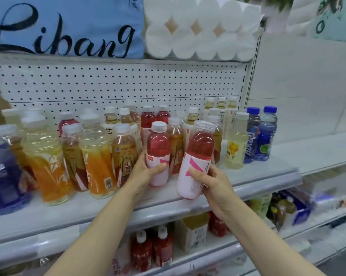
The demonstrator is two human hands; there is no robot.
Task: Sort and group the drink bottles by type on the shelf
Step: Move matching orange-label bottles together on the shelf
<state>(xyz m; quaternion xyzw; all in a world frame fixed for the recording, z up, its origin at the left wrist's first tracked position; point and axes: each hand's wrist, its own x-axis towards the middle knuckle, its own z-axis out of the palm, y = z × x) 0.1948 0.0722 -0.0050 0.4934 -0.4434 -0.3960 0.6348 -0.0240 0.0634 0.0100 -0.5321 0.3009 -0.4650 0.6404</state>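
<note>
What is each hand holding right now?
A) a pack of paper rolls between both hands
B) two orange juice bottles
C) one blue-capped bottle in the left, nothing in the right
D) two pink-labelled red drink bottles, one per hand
D: the left hand wraps a pink-labelled red bottle standing upright on the shelf, and the right hand grips a second pink-labelled bottle, tilted at the shelf's front edge.

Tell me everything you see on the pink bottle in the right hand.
The pink bottle is clear plastic with red-pink drink in its upper half, a pale pink label sleeve with darker pink marks below, and a translucent white cap. It is tilted, cap leaning right, its base at the front edge of the shelf; whether it rests there I cannot tell. The right hand grips the label, thumb in front.
</note>
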